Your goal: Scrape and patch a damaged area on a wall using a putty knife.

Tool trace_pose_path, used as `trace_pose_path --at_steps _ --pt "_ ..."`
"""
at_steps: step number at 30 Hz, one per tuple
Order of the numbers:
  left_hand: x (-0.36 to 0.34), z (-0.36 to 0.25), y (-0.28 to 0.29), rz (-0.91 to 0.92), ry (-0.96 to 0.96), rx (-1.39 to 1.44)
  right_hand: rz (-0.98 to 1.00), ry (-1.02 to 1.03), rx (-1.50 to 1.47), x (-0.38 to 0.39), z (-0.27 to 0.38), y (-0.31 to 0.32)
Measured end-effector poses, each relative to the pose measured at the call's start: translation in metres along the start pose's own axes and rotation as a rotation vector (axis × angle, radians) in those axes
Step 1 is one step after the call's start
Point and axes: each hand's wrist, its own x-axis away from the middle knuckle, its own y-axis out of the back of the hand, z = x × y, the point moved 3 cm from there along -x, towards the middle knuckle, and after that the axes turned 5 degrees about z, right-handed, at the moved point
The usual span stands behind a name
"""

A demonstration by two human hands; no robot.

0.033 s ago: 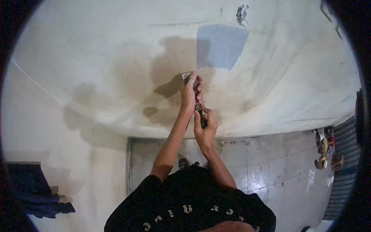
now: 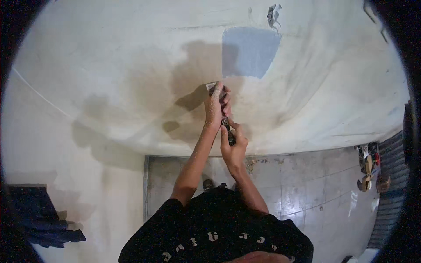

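My left hand (image 2: pixel 214 107) is closed around a flat, pale grey blade-like piece (image 2: pixel 211 87), whose broad end shows past the thumb. Pale grit clings to this hand and its wrist. Just below, my right hand (image 2: pixel 233 147) grips a dark handle (image 2: pixel 230 136), thumb on one side and fingers on the other. The handle's upper end meets the heel of my left palm. Together they look like one scraper, though my left fingers cover where they would join. Both hands are in front of the off-white wall (image 2: pixel 175 131), below a grey painted patch (image 2: pixel 252 52).
A damaged spot with dark bits (image 2: pixel 273 16) is above the patch. Dark cloth (image 2: pixel 37 215) hangs at the left. Below the wall is a tiled floor (image 2: pixel 307 188) with crumbs along its edge. Several small items (image 2: pixel 367 166) lie at the right beside a corrugated grey panel (image 2: pixel 388 206).
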Motion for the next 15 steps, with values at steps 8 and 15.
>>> trace_pose_path --at_steps 8,15 --pt "0.0 -0.006 -0.005 0.024 -0.016 0.01 0.03 -0.042 -0.005 -0.004 0.001 0.002" --pt "-0.005 -0.012 -0.008 0.03 -0.011 0.021 0.002 0.003 0.036 -0.008 0.01 0.001"
